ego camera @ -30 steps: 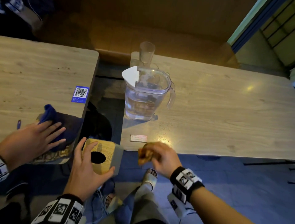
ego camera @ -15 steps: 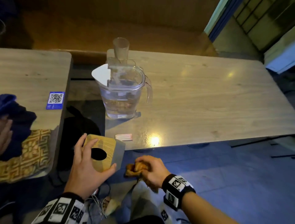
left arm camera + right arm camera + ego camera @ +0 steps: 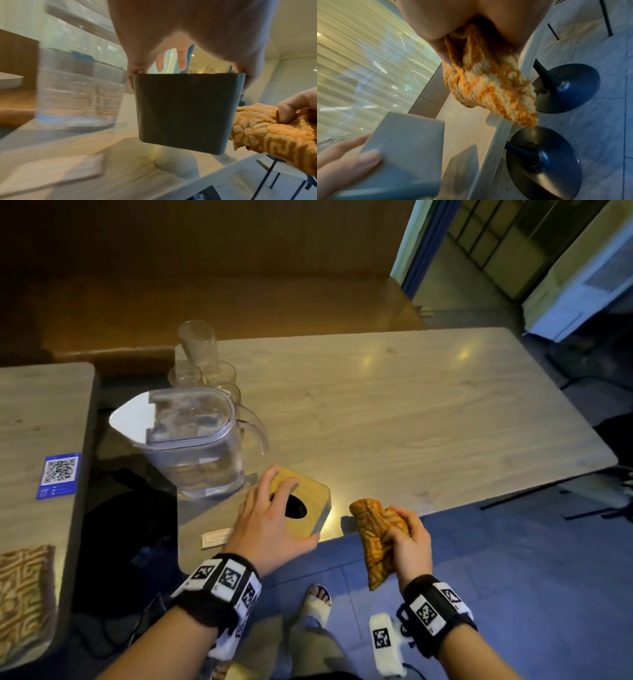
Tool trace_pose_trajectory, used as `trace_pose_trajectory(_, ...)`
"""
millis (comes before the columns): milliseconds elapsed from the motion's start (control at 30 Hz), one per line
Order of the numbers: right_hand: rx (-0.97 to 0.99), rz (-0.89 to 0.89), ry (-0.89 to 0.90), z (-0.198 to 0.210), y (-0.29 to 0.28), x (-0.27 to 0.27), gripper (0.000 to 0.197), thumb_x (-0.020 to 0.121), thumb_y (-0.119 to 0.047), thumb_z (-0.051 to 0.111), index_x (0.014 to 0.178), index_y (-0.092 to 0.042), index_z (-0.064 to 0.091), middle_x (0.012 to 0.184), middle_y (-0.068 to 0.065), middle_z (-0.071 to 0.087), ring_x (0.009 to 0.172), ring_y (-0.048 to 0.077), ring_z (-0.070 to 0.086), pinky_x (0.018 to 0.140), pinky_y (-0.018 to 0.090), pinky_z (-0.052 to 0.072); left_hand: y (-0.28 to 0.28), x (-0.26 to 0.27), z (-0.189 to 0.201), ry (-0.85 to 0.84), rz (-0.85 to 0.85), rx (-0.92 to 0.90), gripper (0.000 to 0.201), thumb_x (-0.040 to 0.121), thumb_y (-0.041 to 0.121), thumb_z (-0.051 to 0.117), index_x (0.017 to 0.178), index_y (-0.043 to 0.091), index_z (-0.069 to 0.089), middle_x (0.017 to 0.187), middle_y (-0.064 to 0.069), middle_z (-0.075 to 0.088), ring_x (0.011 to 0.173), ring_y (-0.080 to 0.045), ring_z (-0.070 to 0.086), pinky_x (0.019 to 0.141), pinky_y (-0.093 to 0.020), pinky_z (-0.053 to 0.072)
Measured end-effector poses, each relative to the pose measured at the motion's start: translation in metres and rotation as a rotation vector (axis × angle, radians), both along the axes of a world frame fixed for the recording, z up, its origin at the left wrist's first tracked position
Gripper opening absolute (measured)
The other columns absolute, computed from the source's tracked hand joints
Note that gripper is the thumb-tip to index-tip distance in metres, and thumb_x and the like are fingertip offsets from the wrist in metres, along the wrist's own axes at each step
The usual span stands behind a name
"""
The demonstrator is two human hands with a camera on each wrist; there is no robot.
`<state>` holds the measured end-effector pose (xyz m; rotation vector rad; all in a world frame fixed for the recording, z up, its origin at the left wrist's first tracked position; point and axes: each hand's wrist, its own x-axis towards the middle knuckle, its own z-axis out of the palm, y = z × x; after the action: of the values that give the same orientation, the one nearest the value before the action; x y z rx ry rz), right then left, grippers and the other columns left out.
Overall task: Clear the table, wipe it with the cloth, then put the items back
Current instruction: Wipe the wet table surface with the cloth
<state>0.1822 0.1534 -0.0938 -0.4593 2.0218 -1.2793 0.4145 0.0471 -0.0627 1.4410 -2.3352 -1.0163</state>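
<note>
My left hand (image 3: 274,518) grips a grey tissue box with a wooden lid and a dark round hole (image 3: 305,501), holding it just above the near edge of the wood-grain table (image 3: 411,419). In the left wrist view the box (image 3: 185,111) hangs tilted over its own shadow, clear of the tabletop. My right hand (image 3: 400,535) clutches a crumpled orange patterned cloth (image 3: 373,529) beside the table's near edge; the cloth (image 3: 486,86) droops below the fist. A clear water pitcher (image 3: 195,440) stands left of the box.
Several clear glasses (image 3: 200,350) stand behind the pitcher. A small card (image 3: 215,537) lies at the table's near left corner. A second table (image 3: 44,419) at left carries a blue QR sticker (image 3: 59,475) and a patterned cloth (image 3: 24,594). Blue stool bases (image 3: 565,89) stand on the floor.
My left hand has carried the tissue box up and right from below the table edge to over the table. My right hand with the cloth rose to the right.
</note>
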Motion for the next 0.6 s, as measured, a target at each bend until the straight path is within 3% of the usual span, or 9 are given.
trace_pose_trajectory(100,-0.008,-0.020,0.025,-0.007,-0.001,-0.024,0.046,0.059,-0.012,0.054,0.100,-0.024,0.069,0.096,0.004,0.071,0.093,0.024,0.065,0.086,0.040,0.053,-0.023,-0.048,-0.002,-0.079,-0.042,0.012,0.089,0.070,0.064,0.074,0.143,0.038,0.031,0.160,0.013,0.001,0.142,-0.029,0.028,0.113,-0.047,0.036)
trace_pose_trajectory(233,-0.009,0.078,0.030,-0.021,-0.001,-0.050,0.028,0.077,-0.010,0.064,0.098,-0.028,0.068,0.093,0.001,0.071,0.093,0.023,0.066,0.087,0.040,0.053,-0.048,-0.098,-0.009,-0.174,-0.077,0.003,0.091,0.070,0.064,0.074,0.144,0.036,0.030,0.162,0.006,0.001,0.141,-0.032,0.028,0.113,-0.050,0.034)
trace_pose_trajectory(367,0.014,0.232,0.039,-0.025,-0.002,-0.062,0.031,0.069,-0.024,0.059,0.097,-0.033,0.068,0.088,-0.003,0.072,0.088,0.020,0.067,0.081,0.036,0.053,-0.063,-0.133,-0.016,-0.210,-0.131,-0.036,0.093,0.069,0.066,0.072,0.145,0.035,0.029,0.162,0.006,0.002,0.138,-0.034,0.030,0.112,-0.049,0.034)
trace_pose_trajectory(500,0.026,0.333,0.003,-0.019,-0.002,-0.059,0.034,0.067,-0.020,0.055,0.095,-0.035,0.067,0.085,-0.002,0.072,0.083,0.016,0.067,0.076,0.030,0.054,-0.068,-0.149,-0.022,-0.275,-0.186,-0.053,0.092,0.072,0.066,0.071,0.146,0.034,0.028,0.163,0.003,0.002,0.137,-0.035,0.030,0.111,-0.050,0.034)
trace_pose_trajectory(600,0.035,0.399,-0.047,-0.016,0.000,-0.047,0.038,0.064,-0.018,0.055,0.096,-0.034,0.065,0.082,0.003,0.071,0.079,0.019,0.067,0.073,0.032,0.055,-0.068,-0.139,-0.033,-0.345,-0.227,-0.058,0.094,0.073,0.072,0.068,0.148,0.034,0.026,0.165,-0.001,0.000,0.142,-0.037,0.025,0.114,-0.050,0.032)
